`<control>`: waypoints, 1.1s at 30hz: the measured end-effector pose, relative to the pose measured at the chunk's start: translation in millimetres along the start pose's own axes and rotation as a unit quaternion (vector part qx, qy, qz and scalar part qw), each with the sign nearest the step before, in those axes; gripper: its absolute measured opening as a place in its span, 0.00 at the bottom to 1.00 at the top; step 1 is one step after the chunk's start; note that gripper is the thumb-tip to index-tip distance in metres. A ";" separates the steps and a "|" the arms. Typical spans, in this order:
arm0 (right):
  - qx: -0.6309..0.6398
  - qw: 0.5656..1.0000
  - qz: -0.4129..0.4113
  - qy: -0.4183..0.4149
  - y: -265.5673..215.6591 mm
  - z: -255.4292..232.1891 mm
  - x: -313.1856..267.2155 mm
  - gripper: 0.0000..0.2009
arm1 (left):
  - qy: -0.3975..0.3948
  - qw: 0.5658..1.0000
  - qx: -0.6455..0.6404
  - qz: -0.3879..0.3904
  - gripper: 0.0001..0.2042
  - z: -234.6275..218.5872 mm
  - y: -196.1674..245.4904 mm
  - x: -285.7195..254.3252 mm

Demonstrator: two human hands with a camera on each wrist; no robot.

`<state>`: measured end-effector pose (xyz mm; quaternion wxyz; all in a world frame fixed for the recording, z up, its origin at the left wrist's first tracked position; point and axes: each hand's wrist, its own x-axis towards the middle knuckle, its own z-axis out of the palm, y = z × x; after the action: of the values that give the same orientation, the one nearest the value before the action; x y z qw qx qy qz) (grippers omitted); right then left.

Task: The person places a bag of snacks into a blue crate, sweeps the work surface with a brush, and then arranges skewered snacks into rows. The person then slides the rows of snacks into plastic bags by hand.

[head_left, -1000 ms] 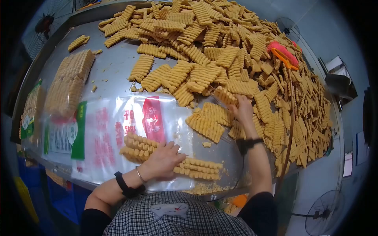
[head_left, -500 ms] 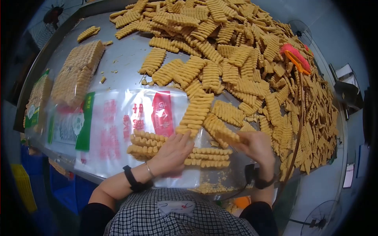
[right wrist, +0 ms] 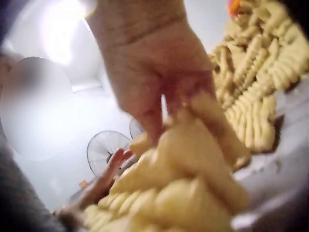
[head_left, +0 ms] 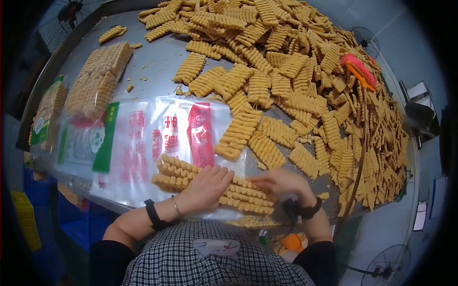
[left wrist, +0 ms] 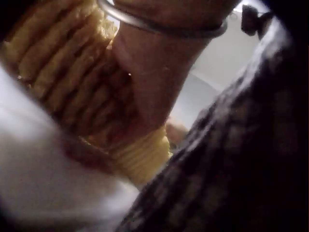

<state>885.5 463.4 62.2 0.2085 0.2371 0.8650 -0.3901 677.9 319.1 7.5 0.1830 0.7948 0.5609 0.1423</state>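
Ridged yellow snack pieces (head_left: 245, 197) stand on edge in a row near the table's front edge, over printed clear plastic bags (head_left: 129, 157). The left hand (head_left: 206, 187) lies across the middle of this row, its fingers curled over the pieces; in the left wrist view that hand (left wrist: 154, 82) is against ridged pieces (left wrist: 63, 72). At the row's right end, the right hand (head_left: 281, 183) pinches a piece against the others. The right wrist view shows the right hand (right wrist: 154, 72) with thumb and fingers around a piece (right wrist: 193, 140).
A large heap of snack pieces (head_left: 305, 57) covers the back and right. Loose pieces (head_left: 238, 133) lie just beyond the row. Filled clear packs (head_left: 95, 81) stand at the left. An orange and pink tool (head_left: 358, 71) rests on the heap.
The right hand has gone from the heap to the row's right end, bringing a piece along. Another piece now lies beyond the row. The left hand has stayed on the row.
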 end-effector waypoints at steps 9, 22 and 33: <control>-0.381 0.899 -0.092 0.194 49.7 -55.2 110.8 0.40 | 0.034 0.998 0.025 0.054 0.33 7.8 -0.7 2.2; 0.235 0.951 -0.200 -0.009 -0.3 7.2 115.3 0.16 | 0.107 0.972 0.106 0.182 0.29 6.9 0.7 9.4; -0.186 0.808 0.204 0.520 74.7 -116.6 193.0 0.37 | -0.017 0.991 0.013 0.136 0.26 0.2 8.2 13.3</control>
<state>753.2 644.9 -15.2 -0.1577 0.5319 0.8319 0.0115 689.3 329.1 11.3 0.1609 0.8682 0.4465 0.1448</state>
